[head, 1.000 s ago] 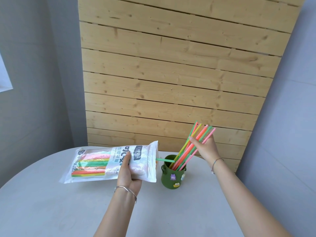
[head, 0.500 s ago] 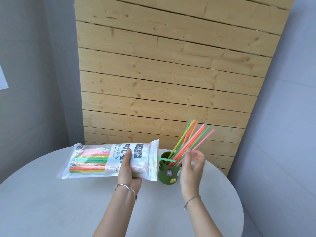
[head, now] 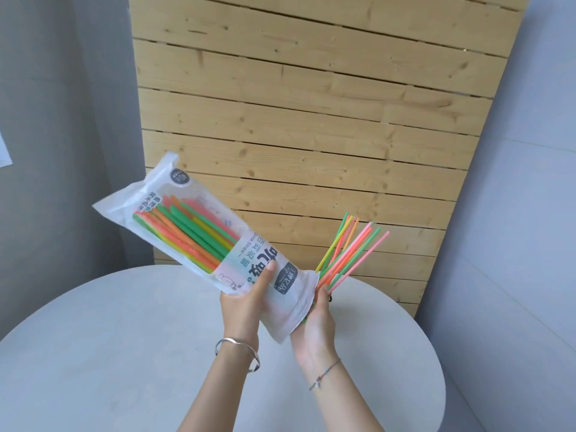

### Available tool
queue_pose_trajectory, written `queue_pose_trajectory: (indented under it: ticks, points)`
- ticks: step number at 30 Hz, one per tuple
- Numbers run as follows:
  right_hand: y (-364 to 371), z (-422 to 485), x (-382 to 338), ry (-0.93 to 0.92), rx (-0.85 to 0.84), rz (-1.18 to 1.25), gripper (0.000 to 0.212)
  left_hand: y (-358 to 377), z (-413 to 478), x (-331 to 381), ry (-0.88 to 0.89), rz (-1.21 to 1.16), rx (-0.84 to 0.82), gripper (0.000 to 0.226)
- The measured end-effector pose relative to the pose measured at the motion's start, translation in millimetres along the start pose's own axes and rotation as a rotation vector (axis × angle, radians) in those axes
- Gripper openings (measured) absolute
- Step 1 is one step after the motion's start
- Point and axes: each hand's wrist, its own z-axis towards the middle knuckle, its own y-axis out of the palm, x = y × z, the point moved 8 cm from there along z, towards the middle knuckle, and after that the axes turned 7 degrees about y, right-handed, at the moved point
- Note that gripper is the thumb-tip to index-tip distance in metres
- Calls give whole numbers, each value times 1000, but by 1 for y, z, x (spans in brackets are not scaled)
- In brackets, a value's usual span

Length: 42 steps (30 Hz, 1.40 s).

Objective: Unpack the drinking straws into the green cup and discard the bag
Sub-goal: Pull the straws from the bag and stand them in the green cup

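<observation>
While left hand (head: 246, 307) grips tilted bag (head: 290, 310), thumb pressed on its front, and right hand (head: 314, 322) waits at its lower mouth, fingers hidden, grip untellable, bagged straws (head: 187, 235) should slide gently toward standing straws (head: 349, 257), green cup unseen behind.

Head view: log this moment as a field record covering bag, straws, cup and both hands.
bag: tilted, off the table, many straws inside
left hand: grips bag's lower half, thumb on front
right hand: at bag's lower end, fingers partly hidden, grip unclear
loose straws: fanned out beyond right hand
green cup: not visible, likely behind bag and right hand
</observation>
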Motion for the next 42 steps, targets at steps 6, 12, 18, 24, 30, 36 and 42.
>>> queue_pose_trajectory:
  ticks: [6,12,18,24,30,36,42]
  points:
    - [-6,-3,-23,-320,166,-552,18,-12,0,-8,-109,-169,68,35]
    - [7,-6,-44,-423,0,-731,14,-15,3,-16,-287,-317,1,52]
    - [-17,-15,-97,-640,174,-544,17,-29,11,-22,-363,-469,81,26]
    - [-13,-1,-59,-331,85,-445,20,-20,9,-26,-339,-434,25,21]
    - [-6,3,-49,-318,97,-533,21,-10,0,-32,-369,-403,-9,27]
    - [-31,-8,-106,-473,237,-296,32,-30,16,-30,-374,-463,62,19]
    - [-16,0,-92,-428,126,-437,28,-9,3,-33,-367,-432,10,29]
